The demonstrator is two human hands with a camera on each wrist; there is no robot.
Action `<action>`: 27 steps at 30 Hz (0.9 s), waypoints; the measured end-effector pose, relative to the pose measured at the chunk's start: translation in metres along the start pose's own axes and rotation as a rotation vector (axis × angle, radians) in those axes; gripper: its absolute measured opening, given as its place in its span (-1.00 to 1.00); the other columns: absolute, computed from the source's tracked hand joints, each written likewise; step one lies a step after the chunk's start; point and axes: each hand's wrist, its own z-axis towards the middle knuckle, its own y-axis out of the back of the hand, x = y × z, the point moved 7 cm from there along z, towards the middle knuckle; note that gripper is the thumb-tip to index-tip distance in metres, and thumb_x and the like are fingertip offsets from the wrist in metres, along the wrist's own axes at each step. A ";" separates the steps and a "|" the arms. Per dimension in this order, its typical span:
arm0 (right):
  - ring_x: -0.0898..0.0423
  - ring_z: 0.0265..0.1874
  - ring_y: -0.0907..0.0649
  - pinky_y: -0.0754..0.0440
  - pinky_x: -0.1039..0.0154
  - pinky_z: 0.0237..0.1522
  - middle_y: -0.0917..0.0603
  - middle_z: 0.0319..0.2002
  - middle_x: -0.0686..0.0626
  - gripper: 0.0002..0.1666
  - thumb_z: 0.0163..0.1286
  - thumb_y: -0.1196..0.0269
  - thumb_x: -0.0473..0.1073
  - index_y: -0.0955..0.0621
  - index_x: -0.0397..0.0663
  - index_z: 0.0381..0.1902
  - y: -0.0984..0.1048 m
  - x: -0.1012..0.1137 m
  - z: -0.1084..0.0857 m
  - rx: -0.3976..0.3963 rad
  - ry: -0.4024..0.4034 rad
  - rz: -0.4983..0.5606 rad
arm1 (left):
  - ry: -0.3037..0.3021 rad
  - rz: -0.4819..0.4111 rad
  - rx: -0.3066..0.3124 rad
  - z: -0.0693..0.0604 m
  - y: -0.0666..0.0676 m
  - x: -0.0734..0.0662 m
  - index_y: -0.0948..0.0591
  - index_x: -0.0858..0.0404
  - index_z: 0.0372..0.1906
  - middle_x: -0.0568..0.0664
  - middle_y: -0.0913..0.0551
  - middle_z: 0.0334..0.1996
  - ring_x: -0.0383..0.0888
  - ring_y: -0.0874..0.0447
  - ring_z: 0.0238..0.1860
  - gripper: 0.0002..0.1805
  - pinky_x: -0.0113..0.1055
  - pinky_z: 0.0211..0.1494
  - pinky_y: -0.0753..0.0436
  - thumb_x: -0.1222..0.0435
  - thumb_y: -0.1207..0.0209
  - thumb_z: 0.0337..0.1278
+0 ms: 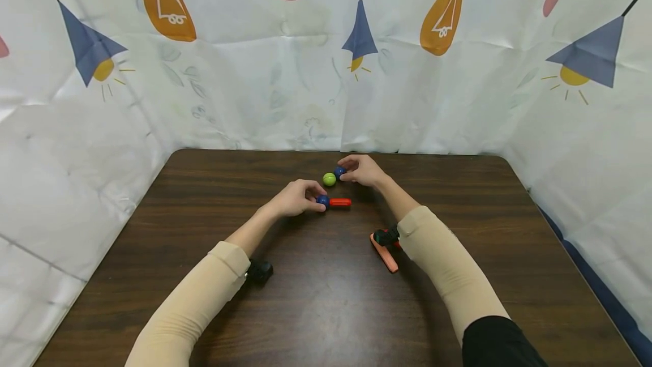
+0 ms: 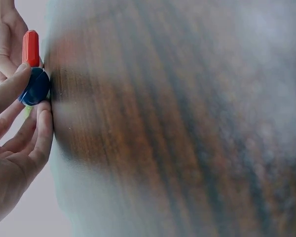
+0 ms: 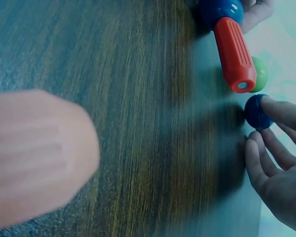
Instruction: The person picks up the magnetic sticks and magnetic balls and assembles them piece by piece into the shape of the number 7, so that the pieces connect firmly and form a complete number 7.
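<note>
My left hand (image 1: 296,198) pinches a blue ball (image 1: 322,201) between thumb and fingers, low at the tabletop. From that ball a short ridged red rod (image 1: 340,202) points right; the two touch end to end. In the right wrist view the rod's free end (image 3: 242,86) shows a small pale disc. Farther back, my right hand (image 1: 365,171) holds a second blue ball (image 3: 258,112) between thumb and fingertips. Close beside this ball, on its left, sits a green ball (image 1: 329,179); whether they touch I cannot tell.
An orange stick (image 1: 385,255) lies on the brown wooden table (image 1: 326,310) below the right forearm. Part of a red piece (image 1: 398,246) peeks out beside it, mostly covered by the wrist camera. A patterned white curtain (image 1: 244,95) hangs behind the table.
</note>
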 end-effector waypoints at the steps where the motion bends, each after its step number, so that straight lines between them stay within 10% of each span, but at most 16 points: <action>1: -0.07 0.04 -0.63 -0.66 0.11 -0.05 -0.62 0.17 -0.20 -0.48 0.36 -0.41 -0.31 -0.61 -0.18 0.27 0.000 0.000 0.000 0.000 0.001 -0.002 | -0.002 -0.001 0.000 0.000 0.000 0.000 -0.70 0.24 0.07 0.00 -0.71 -0.06 -0.09 -0.67 -0.09 -0.65 -0.17 0.02 -0.65 0.23 -0.44 0.24; 27: -0.05 0.05 -0.63 -0.67 0.11 -0.05 -0.63 0.17 -0.16 -0.58 0.39 -0.40 -0.29 -0.65 -0.14 0.19 0.003 -0.002 0.000 0.002 0.003 -0.061 | 0.003 0.007 -0.003 0.000 0.001 -0.001 -0.70 0.25 0.06 0.00 -0.71 -0.07 -0.08 -0.66 -0.09 -0.66 -0.18 0.00 -0.65 0.23 -0.44 0.23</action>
